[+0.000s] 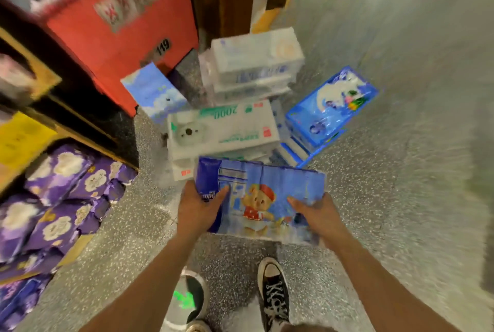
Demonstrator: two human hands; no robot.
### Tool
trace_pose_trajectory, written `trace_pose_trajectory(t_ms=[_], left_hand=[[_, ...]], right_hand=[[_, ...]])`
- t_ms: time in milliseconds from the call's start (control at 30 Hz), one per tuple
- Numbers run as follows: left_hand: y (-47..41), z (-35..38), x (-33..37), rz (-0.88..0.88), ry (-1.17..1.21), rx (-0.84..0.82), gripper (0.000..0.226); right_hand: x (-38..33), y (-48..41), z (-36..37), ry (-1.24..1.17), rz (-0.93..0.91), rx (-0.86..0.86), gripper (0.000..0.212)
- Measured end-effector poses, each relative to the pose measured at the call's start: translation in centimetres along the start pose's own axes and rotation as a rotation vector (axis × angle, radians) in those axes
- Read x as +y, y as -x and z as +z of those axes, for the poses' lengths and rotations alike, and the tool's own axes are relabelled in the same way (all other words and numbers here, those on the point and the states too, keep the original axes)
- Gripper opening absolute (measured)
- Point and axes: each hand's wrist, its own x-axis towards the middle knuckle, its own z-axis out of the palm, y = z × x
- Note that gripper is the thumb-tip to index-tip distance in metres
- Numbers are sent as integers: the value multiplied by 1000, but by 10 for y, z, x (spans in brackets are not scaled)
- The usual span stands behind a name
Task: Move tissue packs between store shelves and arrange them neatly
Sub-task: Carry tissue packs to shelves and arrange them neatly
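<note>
left hand [197, 207] + right hand [318, 214]: fingers grasping blue bear-print tissue pack [263, 198] | above speckled floor [374, 198] | white tissue packs [223, 128] stacked just beyond

Just one camera here, strapped up on the person's head. It points forward and steeply down, pretty much straight at the speckled floor [374, 171], with a black sneaker [275, 294] near the bottom edge. The closest stuff is the forearms coming in from the bottom. The left hand [199, 208] and right hand [318, 214] sit mid-frame, close up, on a blue tissue pack [267, 190]. The lens is really wide, so the shelves [45, 81] bend along the left edge and the floor curves away on the right. The outer parts are smeared with blur.
</note>
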Motion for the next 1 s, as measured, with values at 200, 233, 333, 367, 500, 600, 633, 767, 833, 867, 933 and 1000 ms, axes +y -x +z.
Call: trace_pose_trajectory(t_ms=[200, 233, 333, 367, 500, 600, 633, 767, 833, 867, 933, 1000], left_hand=[[102, -123, 166, 74, 72, -25, 56], [119, -140, 186, 95, 80, -16, 61], [177, -186, 254, 198, 132, -50, 72], [198, -199, 276, 248, 134, -64, 69], [273, -240, 339, 406, 108, -204, 70], [310, -252, 377, 475, 176, -257, 76], [333, -255, 395, 495, 221, -299, 72], [426, -236, 450, 544, 288, -529, 42], [474, -214, 465, 582, 283, -612, 27], [498, -202, 469, 613, 288, -645, 24], [553, -174, 474, 724, 264, -717, 18], [597, -150, 476, 807, 257, -809, 15]], right_hand=[[-196, 172, -77, 34, -204, 103, 34], [-219, 200, -90, 48, -236, 125, 35], [-272, 283, -128, -4, -297, 200, 64], [-286, 312, -141, -41, -316, 224, 70], [-311, 435, -188, -178, -365, 331, 89], [-312, 508, -219, -235, -445, 402, 70], [-310, 536, -232, -268, -455, 438, 56], [-286, 638, -292, -347, -520, 647, 26], [-268, 687, -319, -363, -528, 783, 26], [-257, 710, -330, -367, -529, 829, 25], [-224, 759, -351, -390, -515, 925, 19], [-191, 801, -366, -423, -497, 987, 12]])
